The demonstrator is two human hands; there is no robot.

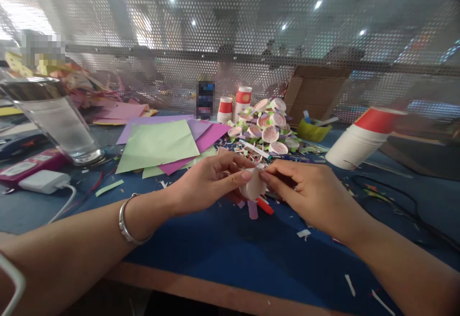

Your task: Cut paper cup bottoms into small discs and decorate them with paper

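Over the blue table mat (pixel 223 249), both my hands meet on a small pale pink paper piece (pixel 253 187). My left hand (pixel 206 182), with a silver bangle at the wrist, pinches it from the left. From the right, my right hand (pixel 309 192) pinches the same piece with fingers closed. A red strip (pixel 265 206) and a small pink strip (pixel 252 209) show just below the piece; I cannot tell which hand holds them. Behind the hands sits a heap of small round paper flowers (pixel 270 127) among paper scraps.
Green, pink and purple paper sheets (pixel 158 143) lie at left centre. A glass tumbler (pixel 57 119), a white charger (pixel 43 181) and a pink box stand at the left. A tipped red-rimmed paper cup (pixel 359 139), two upright cups (pixel 233 105), a cardboard box (pixel 316 91), a black cable (pixel 402 201) and a perforated screen lie beyond.
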